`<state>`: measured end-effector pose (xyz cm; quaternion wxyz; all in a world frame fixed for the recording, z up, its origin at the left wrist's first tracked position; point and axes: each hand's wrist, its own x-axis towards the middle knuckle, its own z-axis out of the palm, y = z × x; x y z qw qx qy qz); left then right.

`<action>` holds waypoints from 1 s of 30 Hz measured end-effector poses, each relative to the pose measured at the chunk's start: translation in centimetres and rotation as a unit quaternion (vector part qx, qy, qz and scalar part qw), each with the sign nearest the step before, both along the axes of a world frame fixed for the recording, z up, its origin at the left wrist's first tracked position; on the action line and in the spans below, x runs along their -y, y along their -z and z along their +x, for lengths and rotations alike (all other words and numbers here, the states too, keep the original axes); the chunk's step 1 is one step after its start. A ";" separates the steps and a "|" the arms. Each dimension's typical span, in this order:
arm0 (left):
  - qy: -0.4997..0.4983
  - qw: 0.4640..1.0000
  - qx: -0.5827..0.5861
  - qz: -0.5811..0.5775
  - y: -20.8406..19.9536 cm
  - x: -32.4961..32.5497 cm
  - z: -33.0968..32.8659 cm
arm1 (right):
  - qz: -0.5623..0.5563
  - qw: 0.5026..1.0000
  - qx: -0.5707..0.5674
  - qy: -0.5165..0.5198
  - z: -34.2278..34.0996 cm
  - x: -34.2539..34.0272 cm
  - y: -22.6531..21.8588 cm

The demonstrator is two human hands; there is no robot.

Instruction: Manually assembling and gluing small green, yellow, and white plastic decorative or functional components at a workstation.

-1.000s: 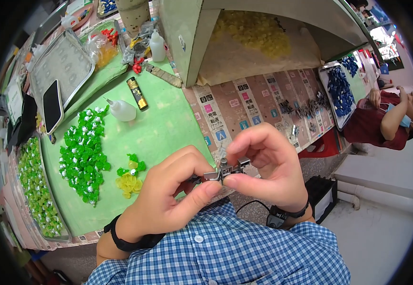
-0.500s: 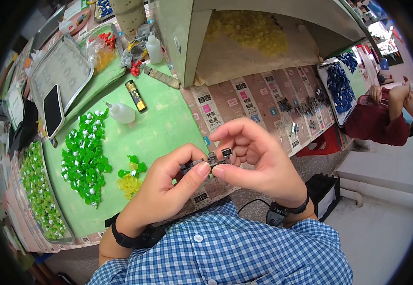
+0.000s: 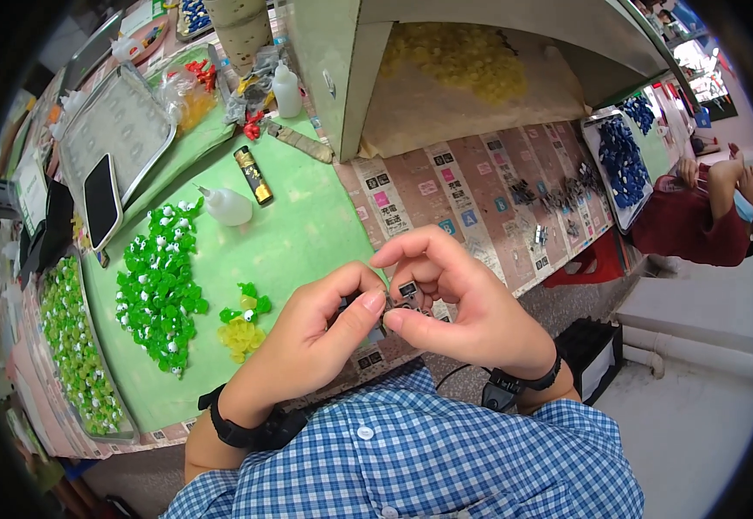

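Close to my body, above the table's near edge, both hands meet at the fingertips. Between the thumb and fingers of my right hand (image 3: 471,316) is a small dark grey part (image 3: 407,291) with a square end. My left hand (image 3: 320,324) is closed, thumb against its curled fingers, touching the same spot. A dark bit shows inside its grip, mostly hidden, so I cannot tell whether it is a separate piece. To the left lie a few green and yellow pieces (image 3: 242,333) and a larger heap of green pieces with white balls (image 3: 160,285).
A white squeeze bottle (image 3: 227,208) and a black-and-gold lighter (image 3: 253,176) lie on the green mat (image 3: 307,233). Left are a phone (image 3: 101,199) and metal tray (image 3: 117,130). Small grey parts (image 3: 567,199) lie right, near a person in dark red (image 3: 688,216) and a blue-filled tray (image 3: 620,164).
The hands have shifted slightly at the fingertips, and the grey part has turned a little within them. The view has moved slightly; the table items look the same.
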<state>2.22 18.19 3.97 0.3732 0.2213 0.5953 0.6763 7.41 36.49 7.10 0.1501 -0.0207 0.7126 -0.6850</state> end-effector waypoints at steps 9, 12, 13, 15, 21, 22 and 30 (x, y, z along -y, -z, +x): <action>-0.028 0.998 0.050 -0.019 -1.0 0.1 -0.3 | -0.042 0.999 0.029 0.001 0.2 0.0 -0.4; -0.006 0.994 0.102 -0.027 -0.4 0.5 -0.4 | -0.050 0.998 0.044 0.006 0.1 0.2 -0.3; -0.005 0.994 0.102 -0.026 -0.4 0.6 -0.6 | -0.053 0.997 0.048 0.012 0.1 0.2 -0.4; 0.043 0.981 0.187 0.006 -0.4 0.6 -0.9 | -0.069 0.996 0.056 0.012 0.1 0.0 -0.5; 0.057 0.981 0.186 0.013 -0.6 0.5 -1.0 | -0.139 0.984 0.107 0.021 -0.2 -0.1 -0.4; 0.057 0.981 0.186 0.013 -0.5 0.5 -1.0 | -0.152 0.982 0.113 0.024 -0.2 -0.1 -0.4; -0.001 0.994 0.108 0.023 -1.1 0.4 -0.3 | -0.109 0.990 0.082 0.032 0.1 0.0 -0.4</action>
